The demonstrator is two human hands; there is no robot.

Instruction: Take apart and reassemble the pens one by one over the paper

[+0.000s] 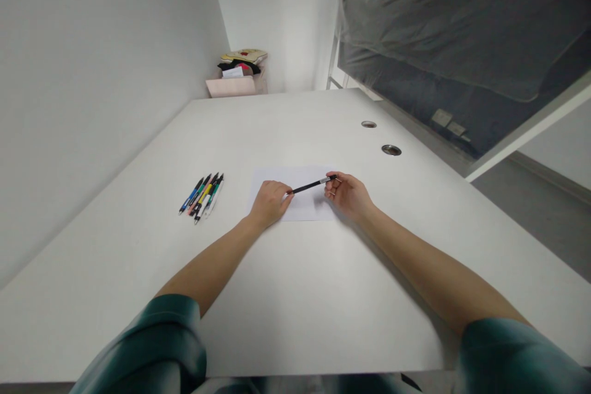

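Observation:
A slim black pen [308,186] is held between my two hands above a sheet of white paper [305,212]. My left hand [269,202] pinches its left end between thumb and fingers, over the left part of the sheet. At the other end, my right hand [348,194] grips the pen near a small pale label, with the fingertips closed around it. The pen slants slightly, its right end higher. To the left of the paper, several pens [203,197] in blue, green, yellow, black and white lie side by side in a loose bunch.
The white table [300,295] runs back to a pink box [233,87] piled with cloth items. Two round metal-rimmed holes [391,150] sit in the tabletop on the right. A wall borders the left side; a dark covered bed [462,31] stands beyond the right edge.

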